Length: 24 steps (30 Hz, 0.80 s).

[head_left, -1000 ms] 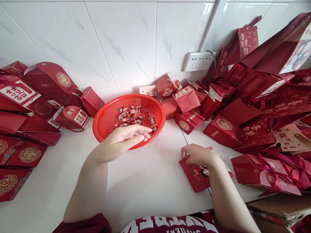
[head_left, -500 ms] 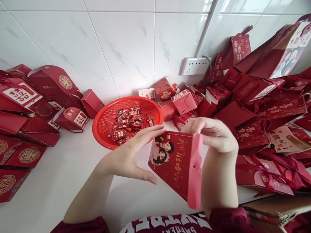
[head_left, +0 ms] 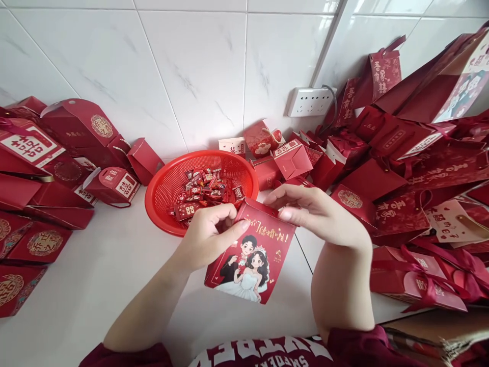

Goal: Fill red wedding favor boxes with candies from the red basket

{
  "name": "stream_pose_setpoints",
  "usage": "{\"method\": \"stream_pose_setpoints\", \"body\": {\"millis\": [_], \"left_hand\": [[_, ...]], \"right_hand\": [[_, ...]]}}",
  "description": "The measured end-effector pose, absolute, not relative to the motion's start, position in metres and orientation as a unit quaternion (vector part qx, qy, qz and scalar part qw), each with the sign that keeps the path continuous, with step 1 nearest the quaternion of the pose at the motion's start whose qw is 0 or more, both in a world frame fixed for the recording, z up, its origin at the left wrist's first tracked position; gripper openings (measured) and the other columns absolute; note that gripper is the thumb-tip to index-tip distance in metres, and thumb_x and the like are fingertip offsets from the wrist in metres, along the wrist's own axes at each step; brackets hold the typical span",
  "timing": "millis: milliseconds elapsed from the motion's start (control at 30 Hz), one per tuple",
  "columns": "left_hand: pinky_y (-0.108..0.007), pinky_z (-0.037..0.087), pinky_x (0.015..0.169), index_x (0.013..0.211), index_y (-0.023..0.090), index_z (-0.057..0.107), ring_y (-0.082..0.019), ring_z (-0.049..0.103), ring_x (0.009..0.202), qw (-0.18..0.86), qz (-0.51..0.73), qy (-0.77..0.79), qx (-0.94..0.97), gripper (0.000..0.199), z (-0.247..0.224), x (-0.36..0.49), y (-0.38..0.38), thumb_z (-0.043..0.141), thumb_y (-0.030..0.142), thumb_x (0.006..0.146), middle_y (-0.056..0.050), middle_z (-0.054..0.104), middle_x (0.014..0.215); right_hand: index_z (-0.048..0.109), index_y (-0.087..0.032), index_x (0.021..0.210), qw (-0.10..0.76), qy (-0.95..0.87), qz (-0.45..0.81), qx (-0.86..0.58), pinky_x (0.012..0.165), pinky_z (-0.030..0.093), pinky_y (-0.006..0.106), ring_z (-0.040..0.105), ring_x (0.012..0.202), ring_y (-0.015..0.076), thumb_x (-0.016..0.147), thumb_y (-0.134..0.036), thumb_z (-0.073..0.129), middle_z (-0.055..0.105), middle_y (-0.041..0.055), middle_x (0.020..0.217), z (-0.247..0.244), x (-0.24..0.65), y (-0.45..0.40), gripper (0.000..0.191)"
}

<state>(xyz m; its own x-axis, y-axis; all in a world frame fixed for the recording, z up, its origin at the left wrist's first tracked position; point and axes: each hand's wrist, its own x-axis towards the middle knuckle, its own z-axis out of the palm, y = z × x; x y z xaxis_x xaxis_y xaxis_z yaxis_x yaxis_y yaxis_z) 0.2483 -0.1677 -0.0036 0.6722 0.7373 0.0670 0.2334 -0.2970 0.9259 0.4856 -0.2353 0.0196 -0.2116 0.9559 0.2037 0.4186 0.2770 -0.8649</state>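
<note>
A red box [head_left: 248, 270] printed with a cartoon bride and groom and gold lettering hangs over the white counter, its folded end toward the wall. My left hand [head_left: 216, 234] grips its upper left side, thumb on the front face. At the upper right edge, the thumb and fingers of my right hand [head_left: 305, 209] pinch the flap end. Just beyond the box stands a red perforated basket [head_left: 160, 204] holding many small wrapped red candies [head_left: 210, 188].
Stacked red gift boxes [head_left: 42, 204] stand at the left. Red bags and boxes [head_left: 420, 178] are piled at the right, some with ribbons. A power strip [head_left: 311, 102] is fixed to the tiled wall [head_left: 202, 76]. A cardboard box [head_left: 424, 331] shows at the lower right.
The box has turned upright, with its couple picture now at the bottom and its flap end at the top. My left hand has closed on its side.
</note>
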Motion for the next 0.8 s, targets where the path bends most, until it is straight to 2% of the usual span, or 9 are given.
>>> {"method": "stream_pose_setpoints", "body": {"millis": [133, 233, 267, 333, 400, 467, 533, 667, 800], "left_hand": [[-0.020, 0.039, 0.051, 0.070, 0.018, 0.045, -0.007, 0.046, 0.055, 0.497, 0.246, 0.326, 0.766, 0.036, -0.003, 0.246, -0.165, 0.060, 0.040, 0.094, 0.005, 0.050, 0.062], [-0.020, 0.043, 0.052, 0.076, 0.019, 0.049, -0.008, 0.050, 0.057, 0.404, 0.282, 0.301, 0.817, 0.026, -0.002, 0.246, -0.166, 0.066, 0.032, 0.090, 0.005, 0.052, 0.064], [-0.021, 0.047, 0.055, 0.085, 0.019, 0.053, -0.010, 0.055, 0.063, 0.346, 0.317, 0.286, 0.835, 0.020, -0.002, 0.247, -0.166, 0.070, 0.030, 0.087, 0.003, 0.056, 0.072], [-0.028, 0.056, 0.072, 0.111, 0.021, 0.056, -0.018, 0.063, 0.090, 0.202, 0.383, 0.238, 0.870, 0.037, -0.001, 0.248, -0.168, 0.077, 0.025, 0.080, -0.005, 0.062, 0.099], [-0.042, 0.053, 0.097, 0.126, 0.023, 0.054, -0.027, 0.056, 0.120, 0.081, 0.395, 0.179, 0.897, 0.052, 0.000, 0.250, -0.169, 0.077, 0.022, 0.080, -0.013, 0.055, 0.128], [-0.050, 0.043, 0.111, 0.125, 0.022, 0.059, -0.031, 0.046, 0.133, 0.027, 0.368, 0.133, 0.920, 0.046, 0.002, 0.251, -0.171, 0.075, 0.021, 0.082, -0.015, 0.047, 0.140], [-0.052, 0.040, 0.115, 0.116, 0.021, 0.064, -0.032, 0.044, 0.136, 0.031, 0.356, 0.104, 0.928, 0.035, 0.004, 0.251, -0.172, 0.075, 0.022, 0.083, -0.015, 0.045, 0.144], [-0.050, 0.041, 0.115, 0.099, 0.021, 0.070, -0.033, 0.043, 0.137, 0.062, 0.355, 0.043, 0.932, 0.019, 0.008, 0.245, -0.175, 0.075, 0.023, 0.081, -0.011, 0.047, 0.145], [-0.044, 0.046, 0.110, 0.099, 0.023, 0.073, -0.027, 0.049, 0.132, 0.067, 0.352, 0.007, 0.934, 0.022, 0.013, 0.239, -0.177, 0.064, 0.009, 0.084, -0.007, 0.056, 0.140]], "right_hand": [[0.068, -0.021, 0.091, 0.346, -0.700, 0.226, -0.582, 0.063, 0.042, 0.025, 0.054, 0.068, 0.0126, 0.092, -0.038, 0.066, 0.065, -0.0010, 0.078, 0.021, 0.483, -0.242, 0.018], [0.057, -0.019, 0.072, 0.360, -0.699, 0.218, -0.577, 0.053, 0.031, 0.025, 0.037, 0.056, 0.0101, 0.100, -0.038, 0.053, 0.047, -0.0038, 0.062, 0.023, 0.481, -0.243, 0.034], [0.053, -0.019, 0.069, 0.366, -0.702, 0.224, -0.568, 0.051, 0.029, 0.025, 0.034, 0.055, 0.0098, 0.101, -0.038, 0.051, 0.043, -0.0044, 0.060, 0.025, 0.480, -0.244, 0.037], [0.045, -0.019, 0.066, 0.373, -0.712, 0.228, -0.549, 0.051, 0.028, 0.024, 0.032, 0.055, 0.0093, 0.102, -0.037, 0.049, 0.038, -0.0048, 0.060, 0.028, 0.478, -0.246, 0.040], [0.041, -0.019, 0.066, 0.380, -0.723, 0.216, -0.536, 0.052, 0.029, 0.024, 0.032, 0.056, 0.0090, 0.103, -0.034, 0.048, 0.037, -0.0049, 0.060, 0.030, 0.475, -0.249, 0.040], [0.041, -0.019, 0.068, 0.386, -0.733, 0.190, -0.527, 0.053, 0.029, 0.024, 0.033, 0.056, 0.0088, 0.103, -0.031, 0.049, 0.038, -0.0048, 0.061, 0.032, 0.472, -0.252, 0.038], [0.045, -0.019, 0.069, 0.383, -0.738, 0.159, -0.532, 0.054, 0.030, 0.024, 0.035, 0.056, 0.0089, 0.103, -0.028, 0.049, 0.040, -0.0044, 0.062, 0.033, 0.470, -0.255, 0.035], [0.054, -0.019, 0.074, 0.380, -0.720, 0.099, -0.572, 0.055, 0.034, 0.025, 0.041, 0.057, 0.0107, 0.102, -0.028, 0.050, 0.048, -0.0018, 0.064, 0.034, 0.470, -0.259, 0.029], [0.059, -0.020, 0.077, 0.379, -0.717, 0.090, -0.578, 0.054, 0.035, 0.026, 0.042, 0.056, 0.0115, 0.102, -0.031, 0.050, 0.050, -0.0010, 0.063, 0.037, 0.472, -0.265, 0.029]]}}
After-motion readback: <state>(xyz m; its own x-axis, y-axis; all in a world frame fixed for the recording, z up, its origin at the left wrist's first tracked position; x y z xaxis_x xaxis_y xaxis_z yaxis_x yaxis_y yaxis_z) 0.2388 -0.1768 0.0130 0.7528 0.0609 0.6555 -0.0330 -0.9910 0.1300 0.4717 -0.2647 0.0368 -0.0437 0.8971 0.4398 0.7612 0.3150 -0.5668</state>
